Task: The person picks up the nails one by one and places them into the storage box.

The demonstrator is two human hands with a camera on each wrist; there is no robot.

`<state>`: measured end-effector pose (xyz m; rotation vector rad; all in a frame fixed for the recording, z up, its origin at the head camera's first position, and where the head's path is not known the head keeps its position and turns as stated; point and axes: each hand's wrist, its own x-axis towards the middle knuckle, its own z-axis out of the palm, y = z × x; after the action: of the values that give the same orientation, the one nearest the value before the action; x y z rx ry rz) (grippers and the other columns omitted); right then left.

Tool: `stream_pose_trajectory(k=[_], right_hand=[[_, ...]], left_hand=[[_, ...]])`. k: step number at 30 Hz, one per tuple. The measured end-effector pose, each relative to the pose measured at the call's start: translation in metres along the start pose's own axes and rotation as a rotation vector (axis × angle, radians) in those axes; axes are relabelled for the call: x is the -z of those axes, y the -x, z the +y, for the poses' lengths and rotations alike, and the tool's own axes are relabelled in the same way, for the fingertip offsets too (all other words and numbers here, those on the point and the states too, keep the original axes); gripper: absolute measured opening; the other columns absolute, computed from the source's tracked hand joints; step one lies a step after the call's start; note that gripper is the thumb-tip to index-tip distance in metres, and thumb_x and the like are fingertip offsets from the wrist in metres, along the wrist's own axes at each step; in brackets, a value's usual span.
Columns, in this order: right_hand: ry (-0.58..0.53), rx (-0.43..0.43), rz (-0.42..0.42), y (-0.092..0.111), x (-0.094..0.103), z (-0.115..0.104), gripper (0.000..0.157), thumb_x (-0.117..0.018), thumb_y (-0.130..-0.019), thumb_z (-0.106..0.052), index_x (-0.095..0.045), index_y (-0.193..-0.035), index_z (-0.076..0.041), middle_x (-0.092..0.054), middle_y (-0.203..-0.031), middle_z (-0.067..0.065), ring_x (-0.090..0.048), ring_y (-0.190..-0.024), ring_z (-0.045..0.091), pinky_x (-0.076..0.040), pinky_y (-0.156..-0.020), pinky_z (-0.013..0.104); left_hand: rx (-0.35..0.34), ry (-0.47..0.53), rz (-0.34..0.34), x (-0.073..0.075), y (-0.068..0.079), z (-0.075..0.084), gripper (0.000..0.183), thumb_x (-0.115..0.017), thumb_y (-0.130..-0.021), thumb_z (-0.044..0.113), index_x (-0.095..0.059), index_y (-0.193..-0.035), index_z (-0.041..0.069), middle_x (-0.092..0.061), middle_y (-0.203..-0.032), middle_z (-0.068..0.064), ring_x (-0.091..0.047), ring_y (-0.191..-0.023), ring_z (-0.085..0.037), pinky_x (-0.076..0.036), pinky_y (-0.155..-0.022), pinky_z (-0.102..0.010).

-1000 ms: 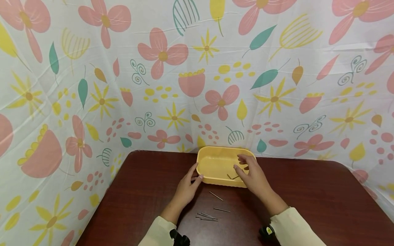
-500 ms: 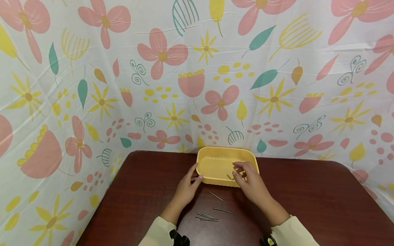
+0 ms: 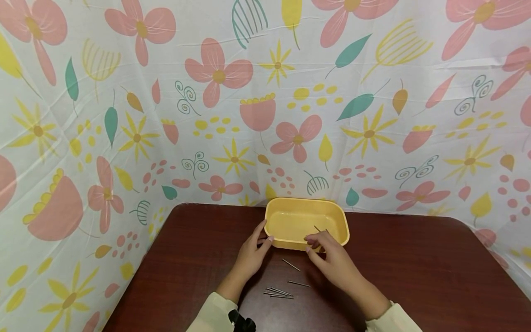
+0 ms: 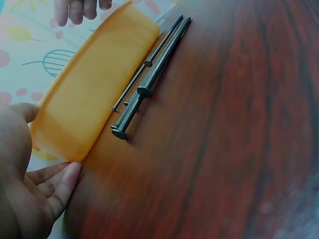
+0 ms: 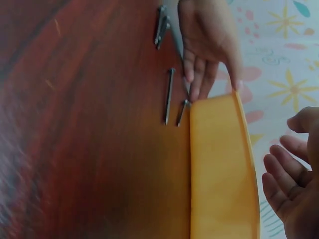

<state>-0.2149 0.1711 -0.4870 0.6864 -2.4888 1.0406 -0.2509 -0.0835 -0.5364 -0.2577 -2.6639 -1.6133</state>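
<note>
Yellow box (image 3: pixel 290 222) is placed at the back of the table (image 3: pixel 195 258). Thin nails (image 3: pixel 317 228) inside are mostly covered by the right hand (image 3: pixel 337 262); count can't be told. Its fingers are loosely bent, thumb parted; nothing held is seen in the right wrist view. Box's left end is gripped between thumb and fingers of the left hand (image 3: pixel 250 252), partly hidden. Loose nails (image 3: pixel 279 292) are left in front. Versus half a second ago: right hand shifted toward the near rim, box unmoved.
</note>
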Motion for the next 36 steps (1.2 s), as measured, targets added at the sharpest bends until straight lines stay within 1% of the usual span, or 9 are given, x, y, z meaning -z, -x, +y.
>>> stream_pose_trajectory(k=[4, 9, 14, 17, 20, 23, 29, 36], right_hand=[[0.019, -0.020, -0.067, 0.004, -0.004, -0.005, 0.016, -0.074, -0.092, -0.014, -0.071, -0.107, -0.018, -0.064, -0.101, -0.010, -0.063, -0.090, 0.006, -0.056, -0.079, 0.031], [0.060, -0.022, -0.140, 0.005, -0.007, -0.009, 0.018, -0.074, -0.091, -0.015, -0.071, -0.109, -0.019, -0.064, -0.105, -0.009, -0.064, -0.093, 0.008, -0.056, -0.082, 0.030], [0.118, -0.013, -0.206, 0.006, -0.013, -0.010, 0.017, -0.074, -0.092, -0.015, -0.072, -0.108, -0.016, -0.065, -0.107, -0.008, -0.065, -0.100, 0.011, -0.056, -0.087, 0.036], [0.145, -0.034, -0.249, 0.006, -0.017, -0.011, 0.017, -0.073, -0.093, -0.017, -0.071, -0.109, -0.015, -0.066, -0.108, -0.007, -0.066, -0.103, 0.013, -0.055, -0.090, 0.038], [0.162, -0.070, -0.283, 0.006, -0.020, -0.011, 0.018, -0.073, -0.092, -0.017, -0.071, -0.110, -0.014, -0.066, -0.108, -0.007, -0.066, -0.102, 0.013, -0.055, -0.087, 0.037], [0.177, -0.082, -0.296, 0.006, -0.023, -0.012, 0.019, -0.074, -0.091, -0.017, -0.071, -0.110, -0.013, -0.065, -0.107, -0.006, -0.066, -0.099, 0.012, -0.055, -0.085, 0.035], [0.222, -0.070, -0.296, 0.006, -0.028, -0.011, 0.022, -0.076, -0.089, -0.017, -0.072, -0.110, -0.011, -0.065, -0.105, -0.005, -0.065, -0.095, 0.011, -0.055, -0.082, 0.035], [0.256, -0.070, -0.311, 0.004, -0.033, -0.011, 0.024, -0.079, -0.086, -0.017, -0.072, -0.107, -0.010, -0.063, -0.100, -0.005, -0.063, -0.090, 0.011, -0.054, -0.080, 0.034]], left_hand=[[0.003, -0.005, 0.002, 0.000, 0.000, 0.000, 0.065, -0.050, -0.101, 0.060, -0.029, -0.159, 0.038, -0.058, -0.141, -0.004, -0.061, -0.126, -0.024, -0.049, -0.102, -0.052], [0.006, -0.011, 0.004, -0.001, 0.000, 0.000, 0.065, -0.050, -0.101, 0.060, -0.029, -0.159, 0.038, -0.059, -0.140, -0.004, -0.061, -0.126, -0.024, -0.049, -0.102, -0.051], [0.010, -0.011, 0.004, -0.001, 0.001, 0.001, 0.065, -0.050, -0.101, 0.058, -0.029, -0.159, 0.038, -0.059, -0.140, -0.004, -0.061, -0.126, -0.024, -0.049, -0.102, -0.052], [0.012, -0.014, 0.005, -0.001, 0.001, 0.001, 0.066, -0.050, -0.100, 0.061, -0.029, -0.159, 0.039, -0.058, -0.142, -0.003, -0.061, -0.126, -0.024, -0.049, -0.103, -0.052], [0.010, -0.015, 0.006, 0.000, 0.001, 0.001, 0.067, -0.049, -0.100, 0.062, -0.029, -0.159, 0.039, -0.057, -0.143, -0.004, -0.061, -0.126, -0.024, -0.049, -0.103, -0.052], [0.007, -0.017, 0.008, 0.000, 0.001, 0.001, 0.067, -0.049, -0.100, 0.063, -0.029, -0.159, 0.038, -0.058, -0.143, -0.004, -0.061, -0.126, -0.024, -0.049, -0.103, -0.052], [0.003, -0.015, 0.007, 0.000, 0.001, 0.001, 0.066, -0.050, -0.100, 0.061, -0.029, -0.159, 0.037, -0.057, -0.144, -0.004, -0.061, -0.126, -0.025, -0.048, -0.104, -0.052], [0.004, -0.017, 0.006, -0.001, 0.001, 0.000, 0.067, -0.049, -0.100, 0.062, -0.029, -0.159, 0.038, -0.056, -0.145, -0.003, -0.061, -0.127, -0.025, -0.048, -0.103, -0.053]])
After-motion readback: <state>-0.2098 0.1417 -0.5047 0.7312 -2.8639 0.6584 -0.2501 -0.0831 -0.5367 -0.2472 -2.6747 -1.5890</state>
